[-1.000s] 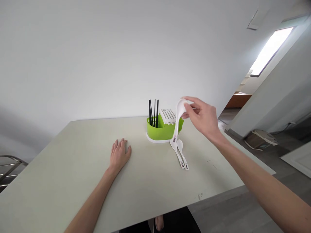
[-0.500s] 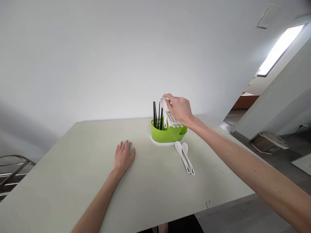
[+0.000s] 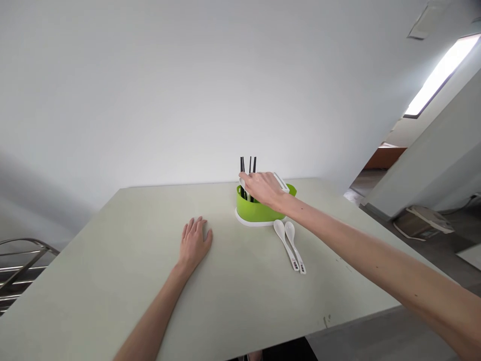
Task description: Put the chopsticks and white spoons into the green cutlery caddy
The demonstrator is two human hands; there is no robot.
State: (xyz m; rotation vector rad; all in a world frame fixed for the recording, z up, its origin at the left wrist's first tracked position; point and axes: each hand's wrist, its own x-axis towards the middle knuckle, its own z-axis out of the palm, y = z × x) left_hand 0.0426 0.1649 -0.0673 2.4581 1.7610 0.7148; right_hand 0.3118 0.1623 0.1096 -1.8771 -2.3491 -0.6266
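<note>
A green cutlery holder (image 3: 259, 210) on a white base stands at the far middle of the pale table (image 3: 112, 281). Black chopsticks (image 3: 248, 165) stick up from its left compartment. My right hand (image 3: 263, 188) is over that compartment, fingers closed on a white spoon (image 3: 242, 184) lowered in beside the chopsticks. Only the spoon's top shows. Two more white spoons (image 3: 291, 243) lie side by side on the table just in front of the holder. My left hand (image 3: 195, 240) lies flat on the table, fingers stretched out, to the left of the holder.
A metal rack (image 3: 17, 265) stands off the table's left edge. To the right the table ends over a grey floor, where a flat box (image 3: 423, 220) lies by a white wall. A white wall rises behind the table.
My right hand carried the white spoon from above the two lying spoons leftward over the holder, then lowered it into the chopstick compartment. My left hand stayed flat.
</note>
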